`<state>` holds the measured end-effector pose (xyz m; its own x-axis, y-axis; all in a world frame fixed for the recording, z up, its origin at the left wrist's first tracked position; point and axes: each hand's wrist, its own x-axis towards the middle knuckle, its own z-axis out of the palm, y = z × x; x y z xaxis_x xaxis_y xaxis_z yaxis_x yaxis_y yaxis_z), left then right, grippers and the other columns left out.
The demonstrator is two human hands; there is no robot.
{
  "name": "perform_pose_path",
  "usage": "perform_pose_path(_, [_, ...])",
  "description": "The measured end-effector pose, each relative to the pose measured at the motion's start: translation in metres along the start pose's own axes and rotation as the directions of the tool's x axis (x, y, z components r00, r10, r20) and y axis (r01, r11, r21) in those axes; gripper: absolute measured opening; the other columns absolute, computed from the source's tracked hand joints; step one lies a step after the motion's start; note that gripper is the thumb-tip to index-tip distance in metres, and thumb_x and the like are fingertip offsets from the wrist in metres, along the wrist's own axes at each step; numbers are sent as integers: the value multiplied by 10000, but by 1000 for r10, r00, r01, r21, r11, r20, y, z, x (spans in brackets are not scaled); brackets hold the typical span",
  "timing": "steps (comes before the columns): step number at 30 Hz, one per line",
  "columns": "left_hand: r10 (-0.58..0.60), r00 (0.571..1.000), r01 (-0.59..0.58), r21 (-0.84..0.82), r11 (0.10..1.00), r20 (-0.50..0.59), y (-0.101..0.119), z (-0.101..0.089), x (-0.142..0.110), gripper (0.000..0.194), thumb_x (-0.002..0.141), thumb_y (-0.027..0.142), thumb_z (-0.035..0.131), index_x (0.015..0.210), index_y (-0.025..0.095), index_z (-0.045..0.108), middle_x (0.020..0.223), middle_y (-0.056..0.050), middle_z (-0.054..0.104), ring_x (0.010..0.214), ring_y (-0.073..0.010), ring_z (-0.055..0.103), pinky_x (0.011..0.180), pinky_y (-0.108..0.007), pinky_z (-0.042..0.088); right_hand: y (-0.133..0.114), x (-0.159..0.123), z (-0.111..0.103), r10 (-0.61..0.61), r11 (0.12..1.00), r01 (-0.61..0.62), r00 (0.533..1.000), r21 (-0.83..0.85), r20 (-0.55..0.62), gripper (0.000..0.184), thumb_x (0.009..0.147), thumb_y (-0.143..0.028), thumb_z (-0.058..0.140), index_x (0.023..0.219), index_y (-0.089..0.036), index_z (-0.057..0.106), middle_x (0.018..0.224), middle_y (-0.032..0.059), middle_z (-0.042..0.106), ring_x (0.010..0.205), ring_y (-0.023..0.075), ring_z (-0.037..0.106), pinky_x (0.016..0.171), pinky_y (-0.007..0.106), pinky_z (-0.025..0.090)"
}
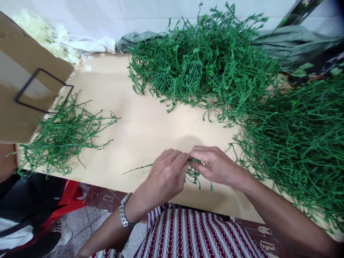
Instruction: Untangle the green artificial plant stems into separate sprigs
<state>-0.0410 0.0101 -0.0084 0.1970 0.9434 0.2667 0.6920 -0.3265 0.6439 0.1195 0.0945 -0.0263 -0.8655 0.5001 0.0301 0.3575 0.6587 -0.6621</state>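
Note:
Near the table's front edge, my left hand and my right hand meet, both closed on one green artificial plant stem. Its thin bare end sticks out to the left past my left hand. Small branched tips hang below, between the hands. Where the fingertips press together, the joint of the stem is hidden. To the right of my right hand lies a large heap of green stems, and another big heap rests at the back.
A smaller pile of green stems lies at the left, by a cardboard box and a black wire frame. Pale artificial flowers sit behind the box. A seated person's dark-clothed leg and a red stool are at lower left.

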Motion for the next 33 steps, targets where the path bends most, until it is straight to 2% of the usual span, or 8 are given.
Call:
perform_pose_path(4, [-144,988,141,-48,989,-60,-5,17,0,160,782,67,459,882,125,571,736,-64,611,675,-157,527,598,-298,429,-4,1,0,17,1000,-17,1000,25,14,102,811,-157,504,818,-153,606,713,8,551,654,94,500,601,210,352])
perform_pose_path(13, [-305,942,264,-247,932,-143,-7,6,-8,139,762,28,426,725,150,484,709,-18,494,654,-112,468,582,-243,390,3,-1,1,84,972,-93,995,214,52,110,761,-232,620,840,-158,604,756,-2,563,683,90,506,615,205,359])
perform_pose_path(18, [-399,917,386,-260,885,1,-8,0,-9,115,769,75,446,794,148,532,650,9,510,588,-94,456,539,-223,373,5,-2,-1,40,969,-27,998,244,-50,46,792,-152,554,810,-143,595,738,9,552,668,90,500,606,205,365])
perform_pose_path(20, [-373,926,374,-259,891,56,-7,-1,-8,107,773,128,488,841,141,569,674,-5,543,619,-105,486,561,-236,390,2,-2,-1,-5,981,17,998,192,-65,49,796,-157,554,817,-144,596,728,7,545,670,92,497,606,208,365])
perform_pose_path(23, [-301,952,305,-236,923,55,-5,-1,-6,128,782,158,501,828,142,620,681,-19,540,634,-113,486,572,-250,386,-2,-1,-2,-73,989,76,997,128,-25,60,802,-185,561,821,-146,603,725,10,546,669,96,502,613,217,376])
perform_pose_path(26, [-271,962,272,-251,929,37,-3,0,-4,152,758,94,478,726,130,622,660,-16,512,627,-106,477,559,-243,368,-3,-1,-4,-67,980,73,997,186,-40,78,795,-178,573,859,-152,608,773,20,583,697,98,535,632,215,403])
perform_pose_path(30, [-337,934,358,-282,890,122,0,0,-3,159,700,44,452,629,124,570,570,16,483,547,-83,432,510,-223,327,1,-2,-4,-90,963,116,989,243,-116,136,796,-115,544,911,-156,604,843,42,615,774,113,562,689,230,436])
perform_pose_path(33, [-391,901,429,-254,867,187,1,-1,-1,174,688,47,437,679,127,591,556,22,500,519,-78,420,489,-214,318,4,-4,1,-138,957,170,980,237,-146,147,795,-79,510,886,-150,602,821,44,609,751,113,559,663,233,443])
